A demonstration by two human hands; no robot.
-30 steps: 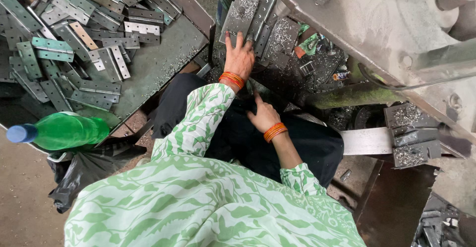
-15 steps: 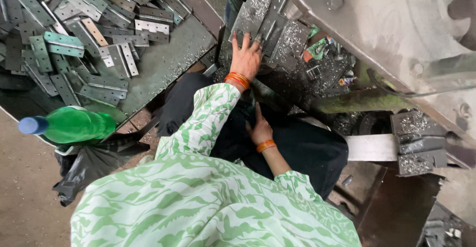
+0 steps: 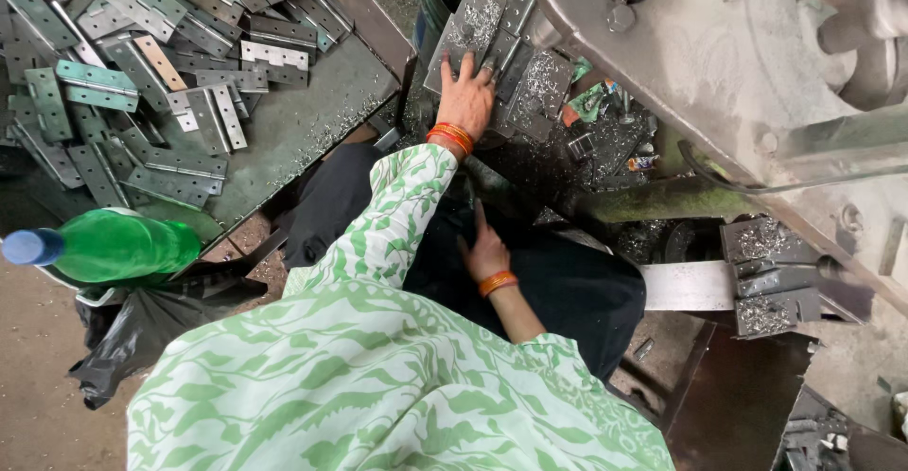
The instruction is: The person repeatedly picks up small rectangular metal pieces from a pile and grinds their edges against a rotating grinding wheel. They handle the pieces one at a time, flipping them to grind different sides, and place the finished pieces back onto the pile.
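Several grey hinge plates (image 3: 492, 41), dusted with shavings.

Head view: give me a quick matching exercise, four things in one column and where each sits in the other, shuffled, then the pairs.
Things
1. left hand
2. right hand
3. green bottle
4. pile of hinges

Places
A. lying on its side at the left edge, beside a black bag
B. spread across the metal tray at upper left
C. flat on the grey plates dusted with metal chips
D. low on the dark cloth of the lap

Pairs: 1-C, 2-D, 3-A, 4-B
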